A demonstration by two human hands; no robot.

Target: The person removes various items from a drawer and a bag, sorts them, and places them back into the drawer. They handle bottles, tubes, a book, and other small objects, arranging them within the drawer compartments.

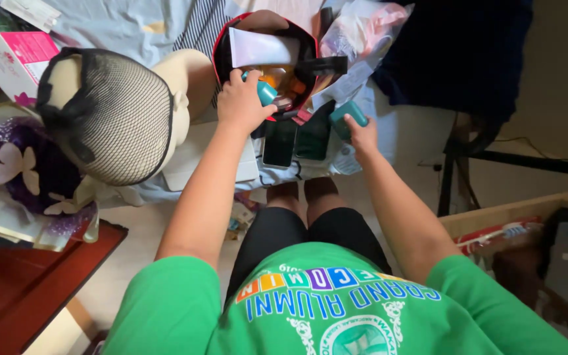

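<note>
The person in the green printed T-shirt (310, 309) stands over a cluttered bed, both arms stretched toward a round red-rimmed black pouch (221, 49) that sits open and crammed with tubes and bottles. The left hand (241, 102) is closed around a small teal cylindrical container (266, 92), holding it right at the near lip of the pouch, partly over the opening. The right hand (363, 135) is curled round a second teal plastic container (348, 115), held lower and off to the side, just beside two dark flat phones (296, 139) lying face up on the bedding, clear of the pouch. A wide white squeeze tube (261, 47) rests across the pouch's mouth, with orange items tucked beneath it. To the left stands a pale foam mannequin head wearing a black mesh wig cap (110, 115), and beside that a pink and white cardboard box (18, 56); a crumpled clear plastic bag (363, 29) lies just past the pouch. From how things sit, the work in hand looks like sorting small toiletries at the pouch, with the left container at its edge. Whichever way that piece goes, it seems to need a careful wrist, since the opening is crowded and the white tube lies across much of it.
</note>
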